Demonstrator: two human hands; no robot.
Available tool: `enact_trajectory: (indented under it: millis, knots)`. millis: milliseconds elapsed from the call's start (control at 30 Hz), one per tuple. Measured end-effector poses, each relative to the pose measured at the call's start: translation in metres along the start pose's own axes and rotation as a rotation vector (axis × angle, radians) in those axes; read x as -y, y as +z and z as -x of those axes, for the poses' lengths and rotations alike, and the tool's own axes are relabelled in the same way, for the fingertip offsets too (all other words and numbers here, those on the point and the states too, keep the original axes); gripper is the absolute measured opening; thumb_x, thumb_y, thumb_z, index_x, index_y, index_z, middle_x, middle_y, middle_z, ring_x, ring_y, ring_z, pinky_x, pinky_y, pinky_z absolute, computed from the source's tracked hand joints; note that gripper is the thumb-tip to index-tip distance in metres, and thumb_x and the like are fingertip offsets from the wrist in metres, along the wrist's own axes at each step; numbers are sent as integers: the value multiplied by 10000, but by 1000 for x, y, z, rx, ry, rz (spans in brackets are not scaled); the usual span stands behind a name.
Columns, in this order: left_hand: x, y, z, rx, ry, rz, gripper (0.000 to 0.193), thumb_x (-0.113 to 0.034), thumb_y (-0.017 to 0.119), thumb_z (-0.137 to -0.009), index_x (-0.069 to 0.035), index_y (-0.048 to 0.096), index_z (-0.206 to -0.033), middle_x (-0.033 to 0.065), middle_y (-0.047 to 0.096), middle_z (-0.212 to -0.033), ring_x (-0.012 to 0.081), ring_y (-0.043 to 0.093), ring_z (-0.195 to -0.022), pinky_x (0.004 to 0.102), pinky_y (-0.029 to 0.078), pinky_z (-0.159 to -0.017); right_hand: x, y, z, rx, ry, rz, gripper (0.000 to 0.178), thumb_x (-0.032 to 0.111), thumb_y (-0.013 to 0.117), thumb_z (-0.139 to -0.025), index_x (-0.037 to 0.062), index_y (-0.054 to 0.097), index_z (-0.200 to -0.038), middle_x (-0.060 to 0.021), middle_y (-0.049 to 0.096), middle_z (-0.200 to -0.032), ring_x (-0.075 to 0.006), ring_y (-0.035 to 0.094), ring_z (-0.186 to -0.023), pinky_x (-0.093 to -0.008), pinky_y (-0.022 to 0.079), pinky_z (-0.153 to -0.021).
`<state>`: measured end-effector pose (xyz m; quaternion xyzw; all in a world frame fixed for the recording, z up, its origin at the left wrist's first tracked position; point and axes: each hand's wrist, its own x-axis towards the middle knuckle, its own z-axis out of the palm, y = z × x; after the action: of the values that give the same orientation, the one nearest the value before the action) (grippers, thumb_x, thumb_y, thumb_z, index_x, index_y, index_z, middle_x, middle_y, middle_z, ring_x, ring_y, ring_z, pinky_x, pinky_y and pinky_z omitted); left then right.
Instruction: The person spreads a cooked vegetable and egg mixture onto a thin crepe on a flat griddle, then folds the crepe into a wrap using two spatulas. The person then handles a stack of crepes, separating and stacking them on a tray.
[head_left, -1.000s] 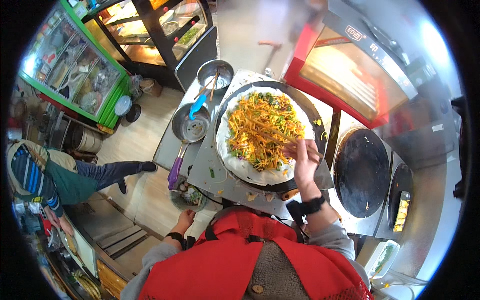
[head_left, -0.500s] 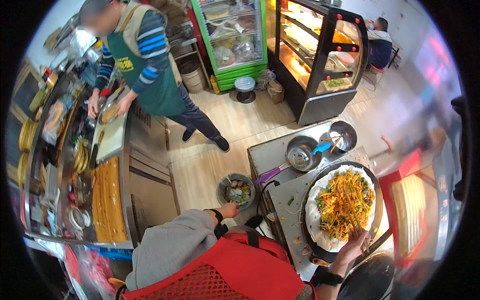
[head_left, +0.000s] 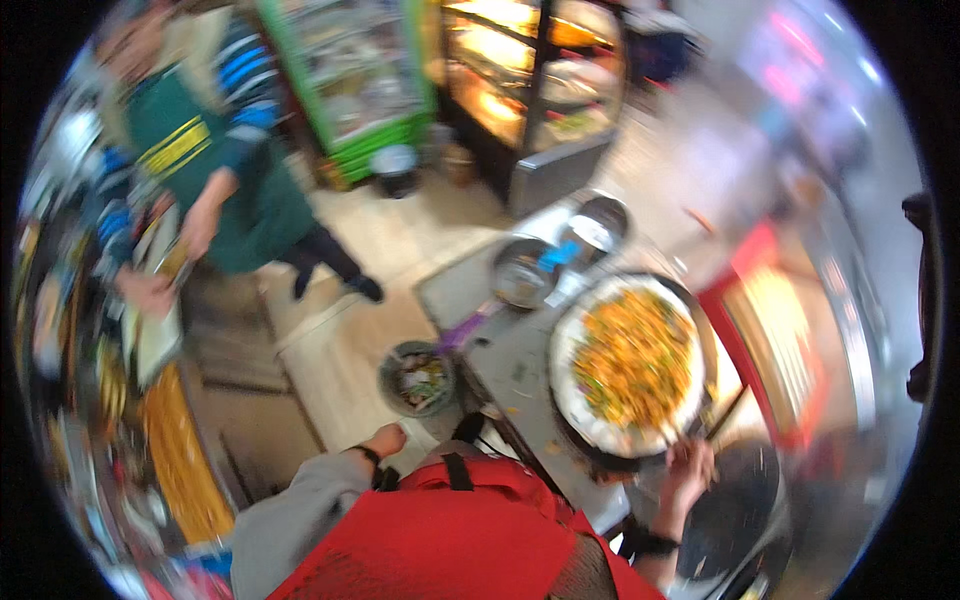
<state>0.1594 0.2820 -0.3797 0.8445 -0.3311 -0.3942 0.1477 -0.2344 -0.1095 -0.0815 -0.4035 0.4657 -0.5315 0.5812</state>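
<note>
- Bearings read with 12 o'clock at the top of the head view; motion blur throughout.
- Principal item: the heap of shredded orange-and-green food (head_left: 638, 352), roughly round, on a pale, round, thin sheet of dough (head_left: 574, 388) atop a black circular griddle (head_left: 598, 458).
- Right hand (head_left: 690, 468): at the griddle's 5 o'clock edge, fingers drawn together, apparently pinching slender wooden chopsticks (head_left: 669, 433) — blur obscures the exact grip.
- Governing relation: the food lies at 11 o'clock from the right hand, just beyond the fingertips. The chopsticks' long axis runs roughly that way; contact with the food cannot be confirmed. The heap itself shows no clear long axis. The right hand is plainly nearer.
- Left hand (head_left: 386, 439): fingers curled in loosely, nothing visible in them. A round grey tub of mixed scraps (head_left: 447, 385) sits near it, at 1 o'clock.
- At 10 o'clock from the food: a round steel pan (head_left: 520, 280) with a purple handle (head_left: 466, 329).
- At 4 o'clock from the right hand: a second dark round griddle (head_left: 745, 490) — its surface too blurred to assess.
</note>
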Motion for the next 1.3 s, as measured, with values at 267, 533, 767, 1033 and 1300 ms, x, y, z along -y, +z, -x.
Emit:
enact_trajectory:
  millis: [267, 533, 767, 1033, 1300]
  knots:
    - [-40, -16, -15, 160, -157, 222, 214, -176, 548, -882, 15, 645, -878, 154, 664, -802, 257, 640, -686, 381, 501, -598, -6, -26, 18, 61, 145, -28, 163, 212, 513, -975, 50, 520, -977, -153, 660, -857, -225, 661, -666, -316, 559, -596]
    - [-76, -20, -33, 233, -91, 225, 222, -182, 601, -889, 19, 626, -980, 113, 656, -807, 212, 622, -658, 346, 499, -578, 8, -46, 29, 9, 101, -71, 179, 215, 509, -976, 37, 519, -978, -151, 654, -835, -228, 664, -650, -301, 556, -586]
    - [-97, -32, -31, 260, -165, 217, 202, -163, 594, -907, 18, 588, -997, 94, 636, -809, 183, 579, -630, 334, 482, -566, 14, -59, -2, -197, -4, -150, 149, 208, 501, -980, 62, 525, -966, -137, 656, -850, -202, 655, -677, -279, 554, -599]
    - [-101, -35, -29, 250, -172, 190, 174, -139, 573, -919, 10, 597, -1005, 84, 631, -789, 167, 578, -616, 311, 479, -553, -7, -38, -75, -189, -61, -196, 157, 224, 505, -980, 68, 522, -970, -131, 661, -862, -211, 679, -695, -283, 567, -621]
    - [-95, -36, -16, 237, -241, 230, 172, -153, 577, -913, 4, 600, -979, 89, 622, -759, 179, 569, -566, 320, 466, -523, -10, -68, -38, -157, -32, -222, 163, 214, 503, -980, 56, 527, -1007, -151, 661, -881, -221, 676, -716, -281, 559, -625]
